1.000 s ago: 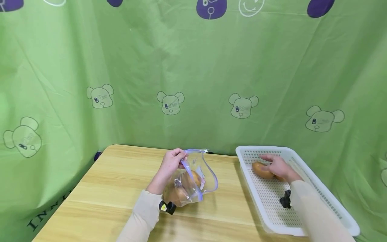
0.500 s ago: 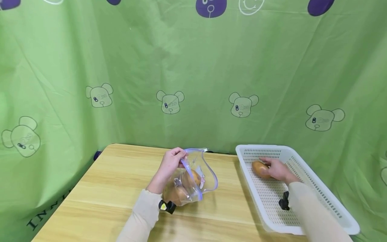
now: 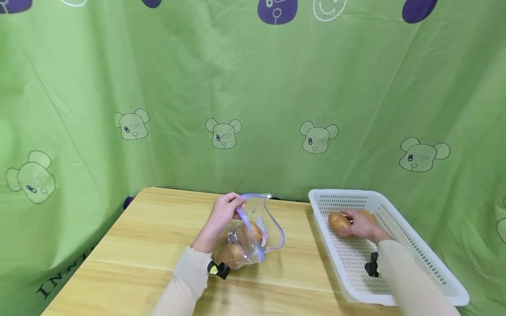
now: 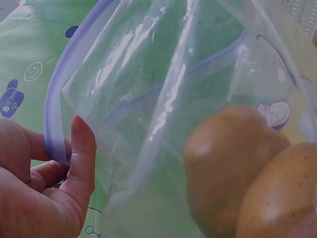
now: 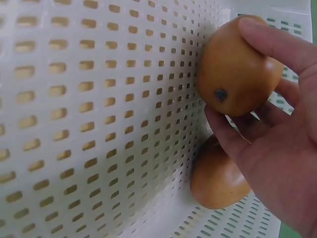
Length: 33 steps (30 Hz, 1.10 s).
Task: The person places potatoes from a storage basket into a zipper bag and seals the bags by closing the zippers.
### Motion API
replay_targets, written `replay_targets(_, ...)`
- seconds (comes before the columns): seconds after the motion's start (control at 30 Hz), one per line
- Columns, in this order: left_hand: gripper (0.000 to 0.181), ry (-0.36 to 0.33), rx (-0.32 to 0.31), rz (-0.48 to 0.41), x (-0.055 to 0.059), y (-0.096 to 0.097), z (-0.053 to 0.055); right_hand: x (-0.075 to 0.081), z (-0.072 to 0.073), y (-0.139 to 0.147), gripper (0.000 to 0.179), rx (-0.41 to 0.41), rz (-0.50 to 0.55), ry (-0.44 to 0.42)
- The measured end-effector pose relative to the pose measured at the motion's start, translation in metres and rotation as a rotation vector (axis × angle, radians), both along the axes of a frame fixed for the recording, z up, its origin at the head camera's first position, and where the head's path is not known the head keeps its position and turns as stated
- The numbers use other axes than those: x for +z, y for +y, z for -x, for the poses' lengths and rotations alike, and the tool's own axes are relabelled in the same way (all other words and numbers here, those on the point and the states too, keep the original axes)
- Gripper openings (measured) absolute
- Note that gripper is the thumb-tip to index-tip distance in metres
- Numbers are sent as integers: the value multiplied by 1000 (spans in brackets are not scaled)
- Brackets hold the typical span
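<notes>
Bag (image 4: 158, 114) — edge pinched in left grip (image 3: 223, 213) | brown fruit (image 5: 240, 69) — held in right grip (image 3: 364, 226), inside white basket (image 3: 356, 278)

Left of the basket (image 3: 352, 272), a cream sleeve (image 3: 182, 281) with wavy cuff (image 3: 199, 253) and yellow-marked black wrist camera (image 3: 223, 271); over it, a matching sleeve (image 3: 411, 278) and black camera (image 3: 372, 266).

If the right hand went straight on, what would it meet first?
The right hand would first meet the brown fruit it grips; beyond, probably the left wall of the white basket, though depth is unclear.
</notes>
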State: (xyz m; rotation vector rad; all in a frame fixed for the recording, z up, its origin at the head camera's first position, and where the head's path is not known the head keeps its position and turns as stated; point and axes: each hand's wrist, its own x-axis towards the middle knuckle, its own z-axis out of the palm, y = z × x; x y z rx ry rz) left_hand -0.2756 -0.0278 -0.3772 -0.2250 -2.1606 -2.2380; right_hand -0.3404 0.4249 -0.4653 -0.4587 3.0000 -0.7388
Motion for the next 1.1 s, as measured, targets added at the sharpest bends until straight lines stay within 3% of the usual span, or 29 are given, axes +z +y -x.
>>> replay_targets(0.23,20,11,4,6,0,0,0,-3,-4,-1,86,-3,106,-143)
replay_targets(0.53,20,-1,1,-1,-3,-1,1,-2,-5,0,84,-27,121,-176)
replay_targets(0.83,20,1,-8,-23,-3,2,0,19,-12,-4,80,-22,105,-79)
replay_targets(1.0,19,-7,3,-30,-2,2,-1,35,-18,-7,79,21,240,-131)
replay_targets(1.1,20,-3,4,-34,-3,2,-1,45,-21,-11,78,54,268,-128)
